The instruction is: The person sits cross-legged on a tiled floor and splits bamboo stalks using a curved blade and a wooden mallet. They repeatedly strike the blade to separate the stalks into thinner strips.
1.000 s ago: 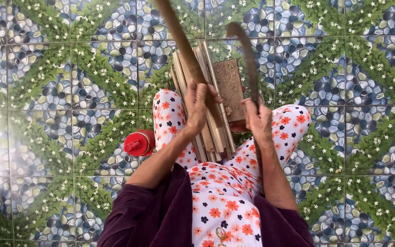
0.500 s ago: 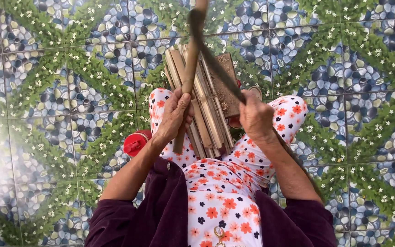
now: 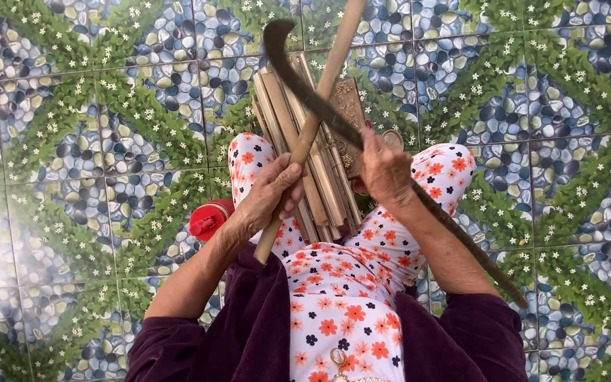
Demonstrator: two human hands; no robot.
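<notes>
My left hand (image 3: 270,194) grips a long bamboo strip (image 3: 319,99) that slants up and to the right, out of the top of the view. My right hand (image 3: 385,170) holds a long dark curved knife (image 3: 305,88); its hooked blade crosses the strip and its handle runs back along my right forearm. A bundle of split bamboo strips (image 3: 309,163) lies on the floor between my knees. I wear white trousers with orange flowers and a dark purple top.
A red lidded container (image 3: 210,218) stands on the floor by my left knee. A brown wooden block (image 3: 348,102) lies behind the bundle, with a small round thing (image 3: 392,138) beside it. The floor is tiled with a pebble and green leaf pattern (image 3: 72,141).
The knife blade swung from the right side leftward across the bamboo strip. My left hand shifted the strip, which now leans to the right, and my view moved slightly.
</notes>
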